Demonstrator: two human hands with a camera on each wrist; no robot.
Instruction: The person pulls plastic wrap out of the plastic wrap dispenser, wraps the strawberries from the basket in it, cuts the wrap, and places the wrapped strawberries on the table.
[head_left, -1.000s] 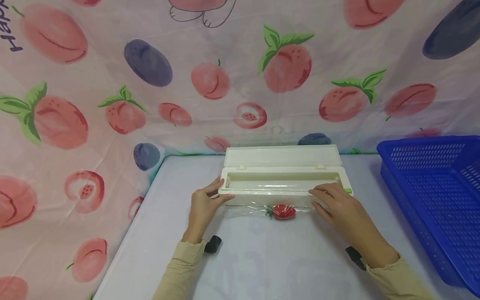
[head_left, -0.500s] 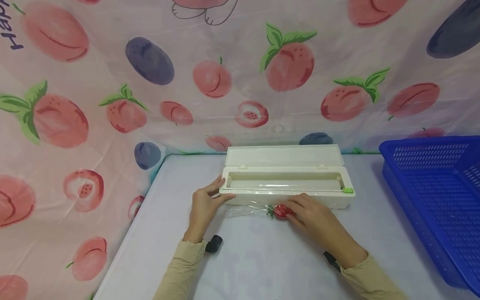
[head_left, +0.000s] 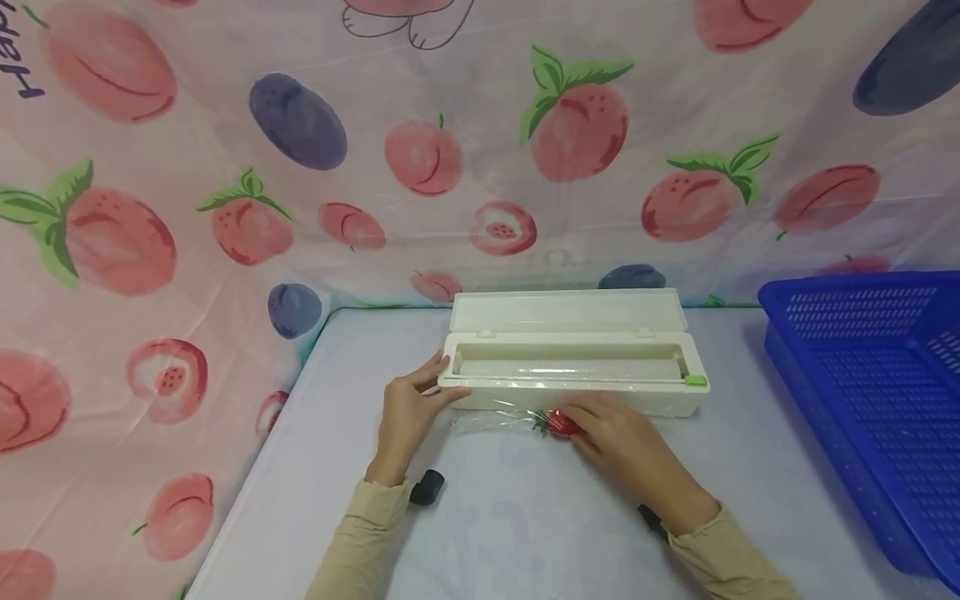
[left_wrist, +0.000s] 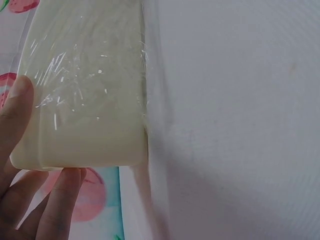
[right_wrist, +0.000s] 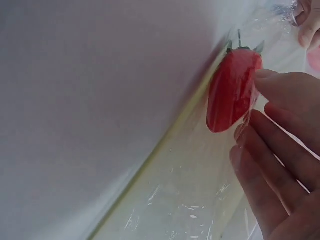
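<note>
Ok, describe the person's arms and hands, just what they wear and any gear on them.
Both arms wear long beige sleeves that end at the wrist. The left hand and right hand are bare: no gloves, and no rings that show. A small black device sits at the left wrist, and another black device at the right wrist.
</note>
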